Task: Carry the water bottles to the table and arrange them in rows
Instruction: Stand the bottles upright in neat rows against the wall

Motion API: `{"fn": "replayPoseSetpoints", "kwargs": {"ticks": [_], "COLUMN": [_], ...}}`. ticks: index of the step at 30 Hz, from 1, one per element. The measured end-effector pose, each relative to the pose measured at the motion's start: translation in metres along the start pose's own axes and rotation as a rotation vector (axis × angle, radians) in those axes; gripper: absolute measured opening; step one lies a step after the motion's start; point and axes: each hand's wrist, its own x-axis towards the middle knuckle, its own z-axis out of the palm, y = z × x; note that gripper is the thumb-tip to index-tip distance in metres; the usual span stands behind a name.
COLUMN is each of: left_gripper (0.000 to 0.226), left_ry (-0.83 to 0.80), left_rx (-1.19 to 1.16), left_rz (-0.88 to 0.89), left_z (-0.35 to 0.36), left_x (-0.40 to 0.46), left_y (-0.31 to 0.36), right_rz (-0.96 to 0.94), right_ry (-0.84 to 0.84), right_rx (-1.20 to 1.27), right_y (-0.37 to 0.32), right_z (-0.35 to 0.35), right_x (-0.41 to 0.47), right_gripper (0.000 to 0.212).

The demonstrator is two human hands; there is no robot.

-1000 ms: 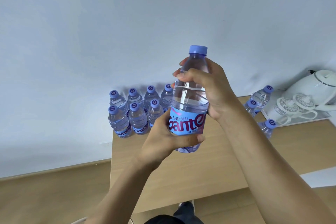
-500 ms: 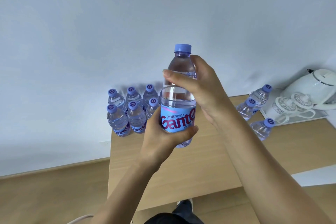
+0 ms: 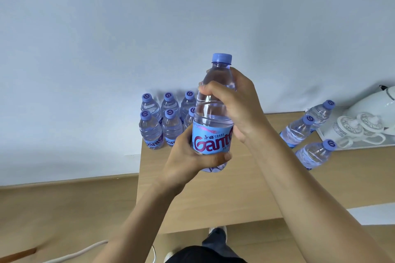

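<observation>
Looking down through the head camera, I see both hands on one bottle [image 3: 212, 113], held upright in the air above the worktop [image 3: 213, 196], in front of the wall. My left hand [image 3: 188, 160] comes up from below, its grip wrapped round the lower part, thumb lying across the front under the blue label and fingers hidden behind. My right hand [image 3: 237, 104] reaches in from the right, forearm slanting across the frame, its grip curled over the shoulder of the bottle just under the purple cap [image 3: 221, 58]. The bottle is clear and looks filled with water.

On the back left corner of the worktop stands a cluster of bottles [image 3: 162, 121] in two rows, upright and close together, caps on; the held bottle hides part of it. At the right, three more bottles [image 3: 307, 134] stand apart from that cluster, just beside a white tray [image 3: 363, 146] that carries a white kettle [image 3: 372, 100] and lidded cups [image 3: 359, 125].
</observation>
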Motion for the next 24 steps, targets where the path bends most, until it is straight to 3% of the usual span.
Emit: {"fn": "replayPoseSetpoints", "kwargs": {"ticks": [6,10,16,24], "left_gripper": [0.041,0.047,0.042,0.05], "left_ry": [0.078,0.098,0.004,-0.116], "left_rx": [-0.007,-0.018,-0.013,-0.006], "left_rz": [-0.004,-0.034,-0.064,-0.101], "left_z": [-0.015,-0.023,-0.036,-0.052], "left_x": [-0.018,-0.03,-0.039,-0.056], "left_y": [-0.021,-0.04,-0.064,-0.09], "right_rz": [0.098,0.2,0.289,0.233], "right_ry": [-0.073,-0.074,-0.091,0.073], "right_rx": [-0.015,-0.082,-0.154,-0.186], "right_y": [0.021,0.042,0.061,0.088], "right_z": [0.015,0.022,0.026,0.032], "right_x": [-0.009,-0.018,-0.028,-0.062], "right_gripper": [0.023,0.027,0.012,0.011]}}
